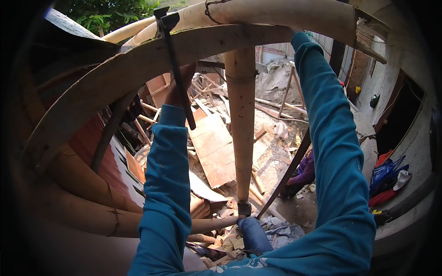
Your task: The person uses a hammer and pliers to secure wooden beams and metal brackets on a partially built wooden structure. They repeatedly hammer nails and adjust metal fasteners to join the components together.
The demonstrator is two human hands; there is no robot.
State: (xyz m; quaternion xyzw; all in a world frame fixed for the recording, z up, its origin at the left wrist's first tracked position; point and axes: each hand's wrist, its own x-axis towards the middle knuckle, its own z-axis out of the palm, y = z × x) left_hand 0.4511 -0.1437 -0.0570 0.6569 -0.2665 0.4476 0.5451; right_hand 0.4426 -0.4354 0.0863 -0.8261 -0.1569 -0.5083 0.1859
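Observation:
My left hand (180, 85) reaches up to the underside of a long curved-looking wooden plank (138, 64). Its fingers are hidden, so its grip cannot be made out. A dark hammer (175, 64) stands with its head above the plank, and its handle hangs down across the plank and in front of this hand. Whether the hand touches the handle is unclear. At the upper right, my right arm stretches to a thick bamboo pole (276, 13) above the plank. Only a sliver of my right hand (293, 30) shows there; the plank covers the rest.
An upright bamboo post (240, 119) stands between my arms. More bamboo (87, 209) crosses at lower left. Far below lie plywood sheets (212, 149) and broken wood. A person in a purple sleeve (306, 170) is below right. Bags (386, 172) lie beside the wall.

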